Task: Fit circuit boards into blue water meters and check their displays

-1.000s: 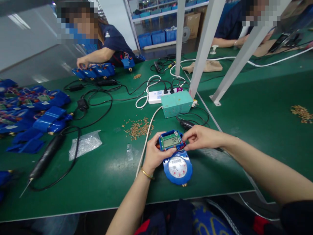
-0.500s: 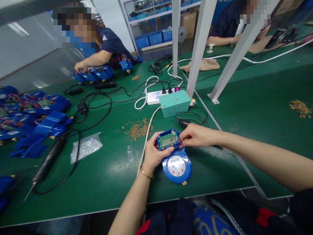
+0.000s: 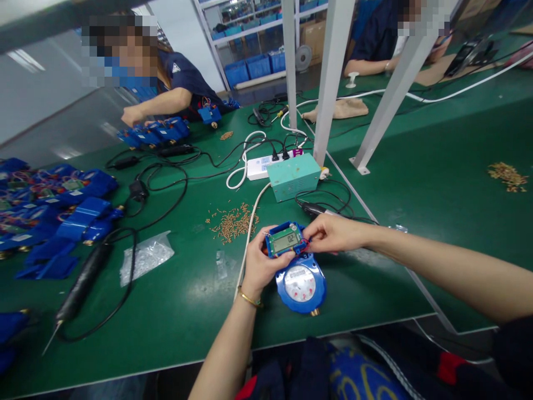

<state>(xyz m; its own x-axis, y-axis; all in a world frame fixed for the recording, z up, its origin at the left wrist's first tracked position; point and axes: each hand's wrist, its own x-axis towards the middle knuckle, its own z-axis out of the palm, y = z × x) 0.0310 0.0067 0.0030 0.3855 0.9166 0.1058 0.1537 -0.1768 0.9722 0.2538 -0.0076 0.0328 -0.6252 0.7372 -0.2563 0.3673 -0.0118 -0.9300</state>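
Note:
A blue water meter with a round white dial lies near the table's front edge. At its upper end sits an open blue housing with a green circuit board and a lit display. My left hand is closed round the left side of this housing, thumb along its lower edge. At the housing's right side, the fingers of my right hand are pinched together by some thin red wires. Whether the fingertips grip the wires or something smaller is hidden.
Loose brass screws lie beyond my left hand. A teal box and a power strip stand behind. At left are a black electric screwdriver, a plastic bag and several blue meters. A co-worker sits at far left.
My hands and the water meter keep nearly the same pose. The view has shifted slightly. The co-worker's hand at far left has risen a little from the blue meters.

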